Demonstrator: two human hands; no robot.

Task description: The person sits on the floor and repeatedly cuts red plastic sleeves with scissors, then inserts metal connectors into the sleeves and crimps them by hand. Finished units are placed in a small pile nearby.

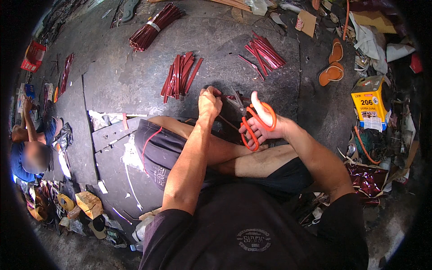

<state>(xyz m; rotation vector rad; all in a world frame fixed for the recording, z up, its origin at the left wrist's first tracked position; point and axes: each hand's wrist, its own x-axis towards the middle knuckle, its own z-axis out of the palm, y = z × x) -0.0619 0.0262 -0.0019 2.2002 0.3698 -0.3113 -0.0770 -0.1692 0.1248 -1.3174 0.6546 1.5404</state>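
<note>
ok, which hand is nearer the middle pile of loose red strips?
Left. The left hand is just right of the pile, on its near side; the right hand, holding the orange-handled scissors, is farther right.

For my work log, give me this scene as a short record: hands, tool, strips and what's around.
Left hand: curled, apparently gripping a dark red strip
Right hand: holding scissors
Tool state: orange handles, blades open, angled away from the body and leftward
Loose strips: left pile and right pile, both dark red
Tied strips: one bundle, beyond the left pile
Right side: sandals, yellow container
Far left: another person in blue
</note>
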